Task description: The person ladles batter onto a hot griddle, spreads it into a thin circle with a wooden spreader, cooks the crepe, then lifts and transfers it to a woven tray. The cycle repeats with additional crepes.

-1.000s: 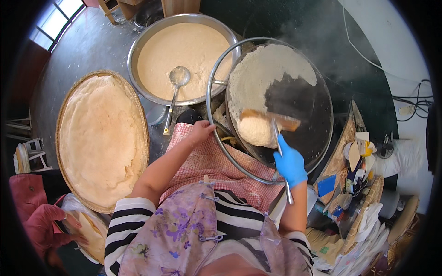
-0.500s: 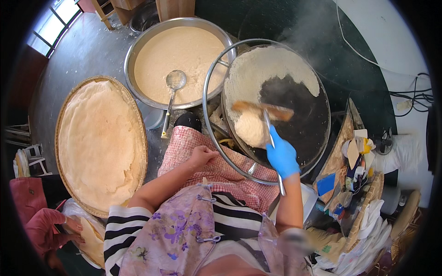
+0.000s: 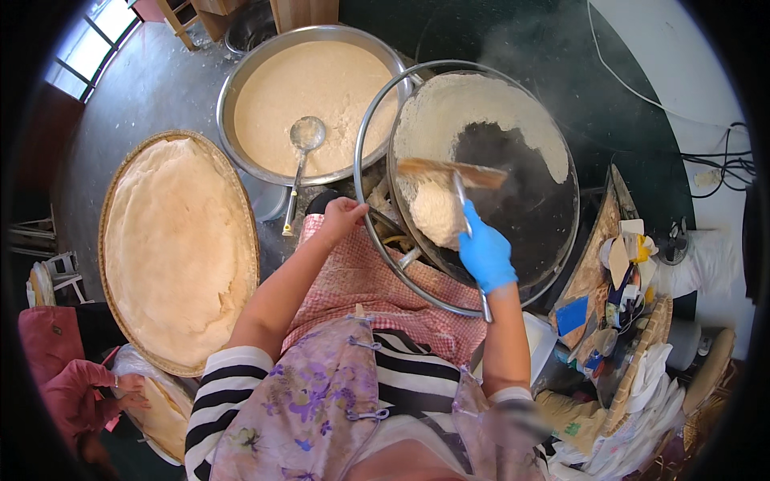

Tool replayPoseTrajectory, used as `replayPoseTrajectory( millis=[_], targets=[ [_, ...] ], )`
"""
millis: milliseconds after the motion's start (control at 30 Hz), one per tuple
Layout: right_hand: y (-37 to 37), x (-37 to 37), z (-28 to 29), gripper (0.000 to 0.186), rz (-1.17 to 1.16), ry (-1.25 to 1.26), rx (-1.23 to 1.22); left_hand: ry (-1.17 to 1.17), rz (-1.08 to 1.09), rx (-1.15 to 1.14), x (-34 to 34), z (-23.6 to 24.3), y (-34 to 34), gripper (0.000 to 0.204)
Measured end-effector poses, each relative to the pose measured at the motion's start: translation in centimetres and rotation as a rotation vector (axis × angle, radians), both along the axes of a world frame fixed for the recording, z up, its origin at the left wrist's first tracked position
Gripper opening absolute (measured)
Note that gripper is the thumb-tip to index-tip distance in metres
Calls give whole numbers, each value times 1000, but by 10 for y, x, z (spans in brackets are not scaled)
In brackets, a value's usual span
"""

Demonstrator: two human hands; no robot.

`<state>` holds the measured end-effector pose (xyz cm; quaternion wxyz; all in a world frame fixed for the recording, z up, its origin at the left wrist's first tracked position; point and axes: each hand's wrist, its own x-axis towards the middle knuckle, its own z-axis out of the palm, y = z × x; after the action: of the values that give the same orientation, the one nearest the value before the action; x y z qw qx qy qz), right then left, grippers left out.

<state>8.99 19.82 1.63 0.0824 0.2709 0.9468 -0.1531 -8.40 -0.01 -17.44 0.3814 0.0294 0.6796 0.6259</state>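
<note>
My left hand (image 3: 345, 215) grips the steel ring (image 3: 361, 144) that circles the dark round griddle (image 3: 521, 220). My right hand (image 3: 486, 248), in a blue glove, holds the metal handle of a spreader with a wide wooden blade (image 3: 425, 167). The blade lies over a lump of pale batter (image 3: 435, 215) on the griddle's left side. A thin pale layer (image 3: 481, 96) arcs across the upper part of the griddle, and steam rises there. Left of the griddle is a steel basin of batter (image 3: 289, 88) with a ladle (image 3: 307, 134) in it.
A basket of stacked thin flatbreads (image 3: 176, 248) is at my left. Below it a co-worker's hand (image 3: 131, 389) touches more flatbreads (image 3: 160, 421). Cluttered tools and boxes (image 3: 609, 289), white bags (image 3: 642, 385) and cables (image 3: 722, 160) are at the right. A checked cloth (image 3: 385, 297) covers my lap.
My right hand and the spreader have moved up and left on the griddle. My left hand dropped away from the ring, then returned to it higher up. The pale layer reaches further down the right side.
</note>
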Motion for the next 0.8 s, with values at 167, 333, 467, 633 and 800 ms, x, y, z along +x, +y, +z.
replayPoseTrajectory(
  millis=[167, 333, 467, 633, 800],
  targets=[
    [-17, 26, 12, 62, -2, -172, -8, -20, -150, -125, -2, 14, -28, 21],
    [5, 39, 33, 60, -62, -133, -80, 44, -731, -159, 91, 37, -53, 27],
    [-2, -18, -2, 59, -12, -22, 10, 502, -885, 170, 134, 31, -44, 39],
    [-10, 18, 8, 65, 36, -111, 17, 444, -1257, 226, 121, 0, -69, 48],
    [13, 38, 32, 62, -29, -180, -37, 355, -1306, 65, 90, 11, -86, 35]
  ],
)
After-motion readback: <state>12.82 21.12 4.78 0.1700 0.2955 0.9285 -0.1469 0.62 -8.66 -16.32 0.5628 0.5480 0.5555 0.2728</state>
